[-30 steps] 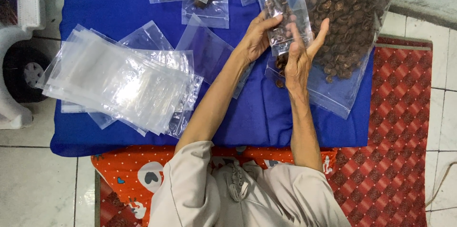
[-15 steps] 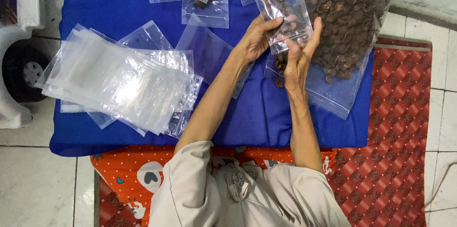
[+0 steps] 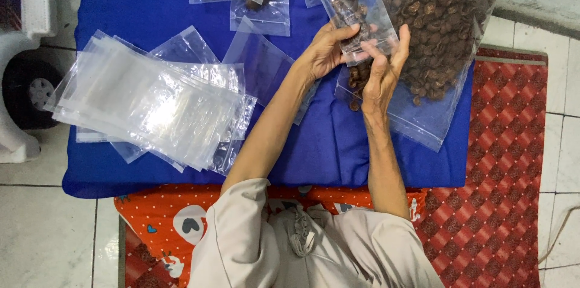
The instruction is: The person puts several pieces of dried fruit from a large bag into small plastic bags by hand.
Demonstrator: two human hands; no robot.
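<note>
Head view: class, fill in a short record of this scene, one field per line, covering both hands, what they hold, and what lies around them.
Left hand: left hand pinches the small clear bag at its lower left edge.
Right hand: right hand closes its grip on the same bag from the right.
Bag contents: brown pieces, partly filled.
Right of hands: large clear bag full of brown pieces.
Left of hands: stack of empty clear bags.
Surface: blue cloth.

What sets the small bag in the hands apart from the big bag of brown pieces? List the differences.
The small zip bag is narrow and only partly filled; the big bag is far wider and packed full. The small zip bag is held between the left hand and right hand; the big bag lies on the blue cloth. Both are clear plastic holding brown pieces.
</note>
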